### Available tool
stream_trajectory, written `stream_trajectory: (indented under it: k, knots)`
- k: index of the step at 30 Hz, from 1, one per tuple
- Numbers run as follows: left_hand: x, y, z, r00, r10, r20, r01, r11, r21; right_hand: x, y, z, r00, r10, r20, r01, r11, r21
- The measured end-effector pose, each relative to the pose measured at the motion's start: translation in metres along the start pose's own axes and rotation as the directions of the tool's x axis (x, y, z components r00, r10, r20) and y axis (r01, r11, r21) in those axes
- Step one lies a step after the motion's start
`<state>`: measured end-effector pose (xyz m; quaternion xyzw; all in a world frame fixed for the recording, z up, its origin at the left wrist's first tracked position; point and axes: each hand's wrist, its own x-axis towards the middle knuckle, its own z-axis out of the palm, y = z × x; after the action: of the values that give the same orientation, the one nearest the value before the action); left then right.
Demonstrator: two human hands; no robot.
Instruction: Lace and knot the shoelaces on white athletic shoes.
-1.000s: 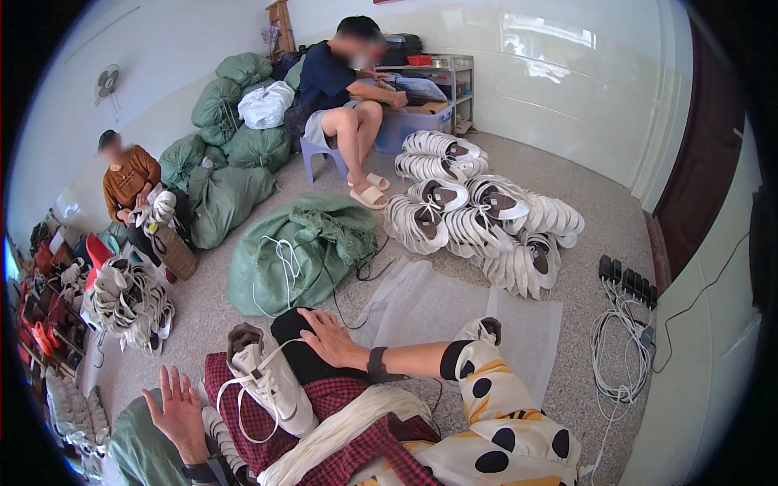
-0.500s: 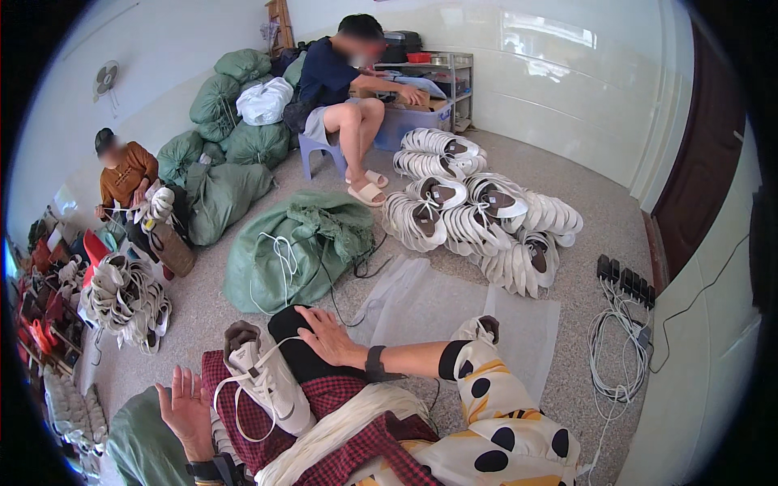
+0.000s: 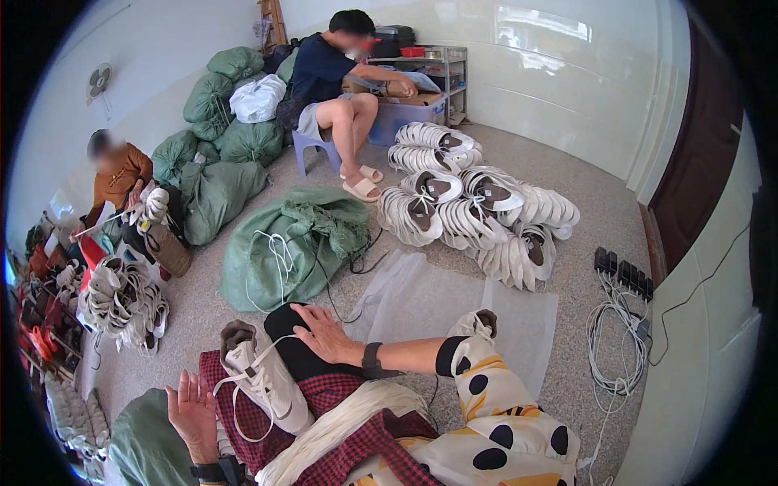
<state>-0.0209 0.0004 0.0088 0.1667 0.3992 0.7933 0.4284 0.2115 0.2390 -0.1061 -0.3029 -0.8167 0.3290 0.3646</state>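
Note:
A white sneaker [image 3: 274, 393] with loose white laces lies across my lap on a red-and-black checked cloth [image 3: 332, 394]. My left hand [image 3: 193, 415] is beside it, palm turned up and fingers apart, holding nothing. Flat on my black-clad knee rests my right hand [image 3: 322, 334], its fingers stretched out, to the right of the shoe's heel. A thick bundle of cream laces [image 3: 352, 421] drapes over the cloth, close to the sneaker's toe. Another white shoe [image 3: 474, 326] shows partly behind my right arm.
An open green sack [image 3: 279, 259] stands ahead, with stacked shoe uppers [image 3: 462, 215] beyond a white sheet [image 3: 519, 324]. One co-worker [image 3: 328, 89] sits by a plastic bin [image 3: 409, 117]; another [image 3: 121, 182] handles laces at left. Coiled cables [image 3: 612, 348] lie at right.
My left hand has shifted slightly toward the sneaker, still spread. My right hand stays on the knee. The co-worker at left has moved an arm, and the other's hand has shifted at the bin.

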Motion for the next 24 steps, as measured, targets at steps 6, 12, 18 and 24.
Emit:
stream_trajectory:
  k: [6,12,18,24]
  knots:
    - [-0.014,0.002,-0.014,0.999,-0.01,-0.041,0.008,0.999,-0.041,0.004,0.004,0.016,0.999,-0.032,0.013,0.032,0.998,0.048]
    - [0.007,-0.017,-0.005,0.99,0.132,-0.041,-0.097,0.876,0.472,0.014,0.027,-0.013,0.953,-0.3,-0.029,0.297,0.951,-0.084]
    - [0.0,-0.017,-0.008,0.963,0.256,0.079,-0.199,0.483,0.853,0.045,-0.012,-0.047,0.93,-0.365,0.052,0.368,0.923,-0.108]
    - [0.014,-0.026,0.02,0.779,0.331,0.533,-0.53,-0.107,0.841,0.049,-0.08,-0.037,0.831,-0.526,0.183,0.538,0.843,-0.018]
